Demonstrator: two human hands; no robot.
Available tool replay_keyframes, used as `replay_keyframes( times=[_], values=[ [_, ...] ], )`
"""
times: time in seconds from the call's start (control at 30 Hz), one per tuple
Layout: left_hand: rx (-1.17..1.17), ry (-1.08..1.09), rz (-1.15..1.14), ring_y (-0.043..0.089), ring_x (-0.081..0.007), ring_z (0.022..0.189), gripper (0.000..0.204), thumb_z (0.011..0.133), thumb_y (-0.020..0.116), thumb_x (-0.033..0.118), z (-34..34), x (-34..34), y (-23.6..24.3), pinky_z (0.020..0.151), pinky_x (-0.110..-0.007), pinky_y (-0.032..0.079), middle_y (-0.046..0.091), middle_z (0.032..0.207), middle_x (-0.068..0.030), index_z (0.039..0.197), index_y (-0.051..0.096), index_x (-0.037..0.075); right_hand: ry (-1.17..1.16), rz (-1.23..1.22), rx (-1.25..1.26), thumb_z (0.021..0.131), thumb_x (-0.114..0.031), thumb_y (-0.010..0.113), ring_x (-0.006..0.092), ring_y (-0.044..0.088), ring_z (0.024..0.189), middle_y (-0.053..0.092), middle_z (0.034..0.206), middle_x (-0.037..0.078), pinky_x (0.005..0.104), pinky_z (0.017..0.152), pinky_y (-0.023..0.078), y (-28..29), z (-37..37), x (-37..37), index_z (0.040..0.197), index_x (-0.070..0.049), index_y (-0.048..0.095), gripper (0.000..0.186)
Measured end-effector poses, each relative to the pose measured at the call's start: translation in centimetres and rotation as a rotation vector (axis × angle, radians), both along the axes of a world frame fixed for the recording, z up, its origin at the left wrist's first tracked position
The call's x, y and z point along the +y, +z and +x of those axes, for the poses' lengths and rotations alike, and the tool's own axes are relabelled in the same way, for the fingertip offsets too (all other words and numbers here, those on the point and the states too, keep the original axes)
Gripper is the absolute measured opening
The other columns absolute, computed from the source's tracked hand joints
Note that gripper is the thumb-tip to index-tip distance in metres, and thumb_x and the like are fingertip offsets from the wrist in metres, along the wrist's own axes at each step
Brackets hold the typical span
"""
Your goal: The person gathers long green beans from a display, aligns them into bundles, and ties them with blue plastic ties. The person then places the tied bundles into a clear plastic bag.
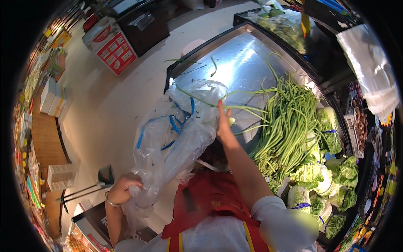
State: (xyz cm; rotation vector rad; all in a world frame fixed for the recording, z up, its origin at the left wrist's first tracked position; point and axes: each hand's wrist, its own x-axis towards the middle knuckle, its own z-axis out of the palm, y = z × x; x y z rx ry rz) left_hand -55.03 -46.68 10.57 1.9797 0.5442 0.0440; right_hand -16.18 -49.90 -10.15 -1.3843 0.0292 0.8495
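A large clear plastic bag [168, 147] with blue ribbon-like strips [176, 124] in it hangs across my front. My left hand [124, 189], wearing a bracelet, is closed on its crumpled lower left part. At the bag's upper right edge, my right hand [223, 124] has its visible fingers stretched out and apart against the plastic; its other fingers are hidden. A few long green beans pass by those fingertips. They trail from a big heap of long beans [287, 122] on the metal display tray [239, 54]. Loose bean strands lie on the tray's far side.
Heads of cabbage [321, 180], some tied with blue bands, lie at the near right. A roll of clear bags [369, 67] hangs at the right. More bagged greens [277, 25] sit beyond the tray. A dustpan [105, 174] and shelves stand on the left.
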Motion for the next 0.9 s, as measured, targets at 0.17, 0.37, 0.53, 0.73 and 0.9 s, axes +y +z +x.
replay_keyframes(
  times=[0.17, 0.37, 0.53, 0.73, 0.9],
  values=[
    [-0.199, 0.227, -0.1, 0.058, -0.0234, 0.069, 0.012, 0.067, 0.062, 0.014, -7.9, -0.2, -0.4, 0.064, -0.031, 0.043, 0.062, 0.071, -0.0097, 0.065, 0.059, 0.003, 0.045, -0.02, 0.072, 0.067, -0.07, 0.057, 0.0338, 0.043, 0.115, 0.027, 0.138, 0.012, 0.0487, 0.079, 0.039, -1.0, 7.3, -1.2, 0.134, -0.016, 0.021, 0.094],
    [-0.422, 0.428, -0.174, 0.054, -0.0238, 0.066, 0.015, 0.068, 0.068, 0.014, -8.4, -0.6, -3.9, 0.071, -0.035, 0.042, 0.06, 0.069, -0.0097, 0.063, 0.059, 0.004, 0.618, -0.317, -0.693, 0.071, -0.061, 0.061, 0.0279, 0.047, 0.11, 0.045, 0.127, 0.016, 0.0449, 0.088, 0.038, -1.6, -4.0, 0.8, 0.123, -0.009, 0.042, 0.075],
    [-0.329, 0.387, -0.126, 0.053, -0.0228, 0.074, 0.016, 0.065, 0.069, 0.009, -6.4, -1.0, -3.9, 0.074, -0.036, 0.041, 0.058, 0.074, -0.0082, 0.063, 0.055, 0.003, 0.506, -0.174, -0.991, 0.082, -0.04, 0.061, 0.0208, 0.049, 0.11, 0.055, 0.116, 0.012, 0.0365, 0.092, 0.036, -0.5, -9.6, -1.0, 0.114, -0.002, 0.055, 0.05],
    [-0.408, 0.63, -0.183, 0.049, -0.0245, 0.102, 0.016, 0.065, 0.068, 0.001, -3.5, -1.9, -8.8, 0.087, -0.037, 0.041, 0.047, 0.113, -0.0095, 0.075, 0.057, 0.006, 0.295, -0.032, 0.45, 0.086, -0.051, 0.049, 0.0244, 0.056, 0.098, 0.052, 0.118, 0.009, 0.0368, 0.082, 0.048, 9.1, -13.4, -3.1, 0.121, -0.008, 0.046, 0.056],
    [-0.868, 0.753, -0.463, 0.043, -0.0241, 0.116, 0.031, 0.068, 0.067, 0.004, 7.7, -7.1, -9.8, 0.093, -0.038, 0.04, 0.039, 0.129, -0.0087, 0.097, 0.059, 0.01, 0.428, 0.648, 0.757, 0.09, -0.051, 0.039, 0.0251, 0.048, 0.112, 0.047, 0.126, 0.008, 0.0405, 0.095, 0.04, 14.3, -13.0, -4.4, 0.13, -0.007, 0.037, 0.06]
  ],
)
